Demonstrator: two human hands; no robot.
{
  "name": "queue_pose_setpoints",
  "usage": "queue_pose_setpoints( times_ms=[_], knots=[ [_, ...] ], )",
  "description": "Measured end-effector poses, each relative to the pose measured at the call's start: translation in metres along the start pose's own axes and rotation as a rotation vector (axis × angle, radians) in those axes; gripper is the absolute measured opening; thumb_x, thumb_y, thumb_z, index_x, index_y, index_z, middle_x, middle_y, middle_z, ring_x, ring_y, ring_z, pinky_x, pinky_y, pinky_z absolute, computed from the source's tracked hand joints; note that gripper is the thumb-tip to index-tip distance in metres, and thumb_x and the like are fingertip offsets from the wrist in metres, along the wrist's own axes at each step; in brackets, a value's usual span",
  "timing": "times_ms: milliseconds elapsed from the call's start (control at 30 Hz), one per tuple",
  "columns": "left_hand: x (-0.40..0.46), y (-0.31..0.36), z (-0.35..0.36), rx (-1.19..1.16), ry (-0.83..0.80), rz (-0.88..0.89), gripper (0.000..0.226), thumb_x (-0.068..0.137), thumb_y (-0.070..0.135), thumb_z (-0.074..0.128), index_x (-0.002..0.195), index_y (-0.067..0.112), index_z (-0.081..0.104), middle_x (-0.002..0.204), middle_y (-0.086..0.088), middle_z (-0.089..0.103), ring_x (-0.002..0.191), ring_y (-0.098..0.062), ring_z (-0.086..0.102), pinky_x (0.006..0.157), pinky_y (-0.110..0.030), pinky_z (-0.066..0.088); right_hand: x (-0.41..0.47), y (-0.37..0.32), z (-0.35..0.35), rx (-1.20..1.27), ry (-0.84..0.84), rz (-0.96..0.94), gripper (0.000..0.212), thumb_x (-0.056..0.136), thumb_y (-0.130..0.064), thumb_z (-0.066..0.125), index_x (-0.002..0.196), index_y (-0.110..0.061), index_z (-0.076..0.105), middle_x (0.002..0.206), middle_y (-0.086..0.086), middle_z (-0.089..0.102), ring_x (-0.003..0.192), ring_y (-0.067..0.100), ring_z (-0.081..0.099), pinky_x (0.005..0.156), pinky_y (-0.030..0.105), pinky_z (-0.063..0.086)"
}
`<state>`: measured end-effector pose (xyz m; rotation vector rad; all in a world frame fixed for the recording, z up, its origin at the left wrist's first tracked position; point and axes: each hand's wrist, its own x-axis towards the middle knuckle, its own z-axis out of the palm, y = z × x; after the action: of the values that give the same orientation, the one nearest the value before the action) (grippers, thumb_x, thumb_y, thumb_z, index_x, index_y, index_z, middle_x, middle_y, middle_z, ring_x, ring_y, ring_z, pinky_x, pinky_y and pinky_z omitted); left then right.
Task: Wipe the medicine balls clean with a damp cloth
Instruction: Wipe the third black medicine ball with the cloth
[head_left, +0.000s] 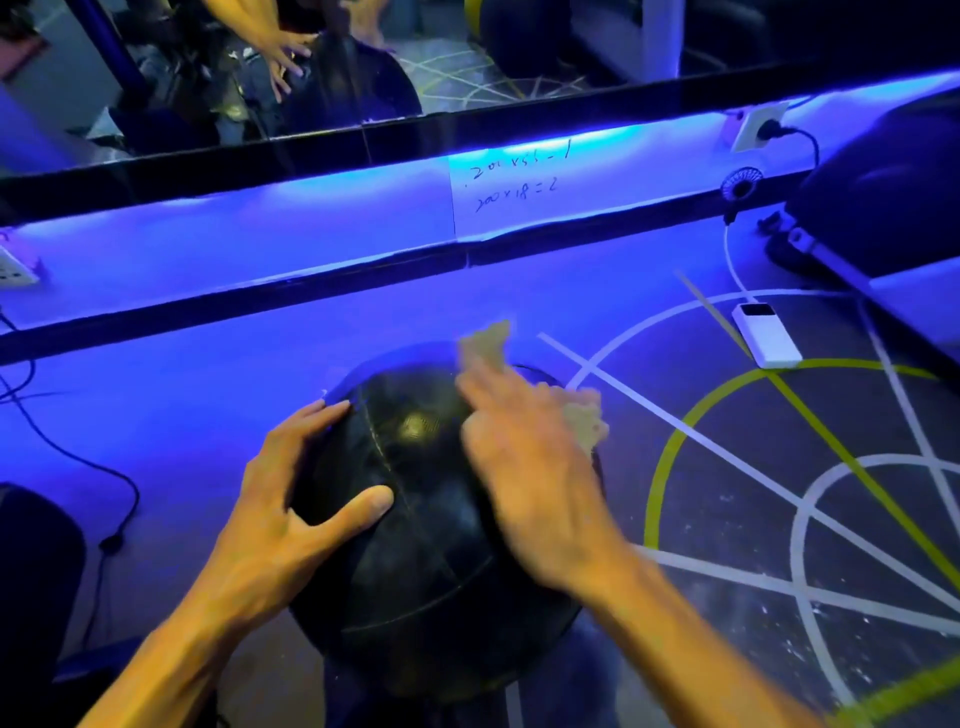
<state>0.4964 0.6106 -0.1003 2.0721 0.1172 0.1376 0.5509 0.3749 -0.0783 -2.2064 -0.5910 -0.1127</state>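
A large black medicine ball (426, 525) with seams sits on the floor in front of me, near a mirrored wall. My left hand (296, 509) rests on the ball's left side, fingers spread and thumb laid across the surface. My right hand (535, 467), blurred by motion, presses a pale cloth (584, 415) flat against the ball's upper right; cloth corners stick out past the fingertips and beside the hand.
A white power bank (768, 332) with a cable lies on the floor at the right, beside a dark bag (883, 192). A black cord (67, 457) trails at the left. The mirror (260, 78) and blue-lit wall ledge run across the back. Painted lines cross the dark floor.
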Motion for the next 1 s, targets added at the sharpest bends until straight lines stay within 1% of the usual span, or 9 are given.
queue_pose_setpoints(
  times_ms=[100, 233, 333, 433, 500, 600, 667, 833, 1000],
  knots=[
    [-0.01, -0.001, -0.002, 0.01, 0.012, 0.023, 0.086, 0.058, 0.071, 0.079, 0.137, 0.053, 0.051, 0.153, 0.027, 0.041, 0.144, 0.0, 0.038, 0.112, -0.029, 0.034, -0.001, 0.021, -0.01, 0.004, -0.12, -0.17, 0.049, 0.109, -0.035, 0.033, 0.157, -0.025, 0.038, 0.164, -0.018, 0.029, 0.153, 0.002, 0.02, 0.126, 0.032, 0.013],
    [-0.019, 0.01, 0.012, 0.12, 0.02, 0.074, 0.086, 0.058, 0.074, 0.076, 0.138, 0.056, 0.048, 0.15, 0.034, 0.037, 0.142, -0.007, 0.036, 0.11, -0.036, 0.034, 0.029, 0.052, -0.032, 0.024, -0.06, 0.336, 0.047, 0.113, -0.035, 0.028, 0.149, -0.014, 0.05, 0.157, 0.0, 0.046, 0.15, 0.018, 0.035, 0.121, 0.034, 0.024],
    [-0.02, 0.014, 0.015, 0.122, 0.021, 0.079, 0.086, 0.058, 0.075, 0.076, 0.137, 0.058, 0.047, 0.15, 0.035, 0.036, 0.141, -0.003, 0.033, 0.109, -0.034, 0.035, 0.026, -0.002, -0.003, -0.185, -0.147, -0.113, 0.047, 0.107, -0.027, 0.029, 0.133, -0.005, 0.061, 0.151, 0.01, 0.053, 0.145, 0.026, 0.042, 0.12, 0.048, 0.024],
    [-0.023, 0.012, 0.012, 0.128, 0.025, 0.082, 0.085, 0.058, 0.074, 0.077, 0.136, 0.06, 0.048, 0.15, 0.033, 0.038, 0.14, -0.004, 0.035, 0.111, -0.039, 0.037, 0.032, -0.005, -0.007, -0.183, -0.207, -0.276, 0.048, 0.108, -0.031, 0.029, 0.146, -0.017, 0.054, 0.16, -0.007, 0.042, 0.149, 0.009, 0.03, 0.122, 0.032, 0.006],
    [-0.025, 0.013, 0.013, 0.126, 0.028, 0.09, 0.084, 0.058, 0.074, 0.078, 0.136, 0.059, 0.049, 0.151, 0.031, 0.038, 0.141, -0.005, 0.034, 0.112, -0.04, 0.037, 0.048, 0.037, -0.017, -0.171, -0.259, -0.002, 0.047, 0.11, -0.033, 0.026, 0.145, -0.017, 0.053, 0.158, -0.003, 0.045, 0.146, 0.015, 0.037, 0.122, 0.038, 0.014],
    [-0.029, 0.016, 0.019, 0.147, 0.033, 0.106, 0.085, 0.057, 0.08, 0.076, 0.135, 0.059, 0.049, 0.152, 0.03, 0.037, 0.141, -0.004, 0.031, 0.109, -0.034, 0.035, 0.066, 0.08, -0.035, 0.144, -0.213, 0.607, 0.077, 0.09, -0.075, 0.023, 0.128, -0.024, 0.066, 0.143, 0.004, 0.061, 0.135, 0.024, 0.054, 0.118, 0.049, 0.033],
    [-0.029, 0.018, 0.02, 0.15, 0.031, 0.115, 0.085, 0.056, 0.082, 0.074, 0.134, 0.06, 0.048, 0.152, 0.029, 0.036, 0.14, -0.005, 0.03, 0.106, -0.031, 0.034, 0.067, 0.063, -0.025, 0.198, -0.212, 0.574, 0.087, 0.086, -0.086, 0.024, 0.132, -0.025, 0.066, 0.14, 0.004, 0.063, 0.133, 0.025, 0.055, 0.119, 0.049, 0.033],
    [-0.028, 0.015, 0.017, 0.152, 0.019, 0.091, 0.086, 0.055, 0.08, 0.076, 0.134, 0.06, 0.048, 0.151, 0.03, 0.035, 0.139, -0.001, 0.029, 0.103, -0.025, 0.035, 0.072, 0.012, -0.009, -0.241, -0.299, -0.117, 0.042, 0.11, -0.037, 0.025, 0.14, -0.028, 0.054, 0.145, -0.008, 0.058, 0.137, 0.015, 0.048, 0.115, 0.035, 0.022],
    [-0.028, 0.013, 0.009, 0.09, -0.016, 0.052, 0.077, 0.06, 0.075, 0.076, 0.132, 0.06, 0.051, 0.151, 0.027, 0.04, 0.14, -0.003, 0.034, 0.106, -0.028, 0.035, 0.047, 0.123, -0.044, 0.135, -0.22, 0.507, 0.031, 0.107, -0.021, 0.039, 0.082, -0.022, 0.058, 0.079, -0.001, 0.063, 0.072, 0.01, 0.056, 0.072, 0.031, 0.038]
  ],
)
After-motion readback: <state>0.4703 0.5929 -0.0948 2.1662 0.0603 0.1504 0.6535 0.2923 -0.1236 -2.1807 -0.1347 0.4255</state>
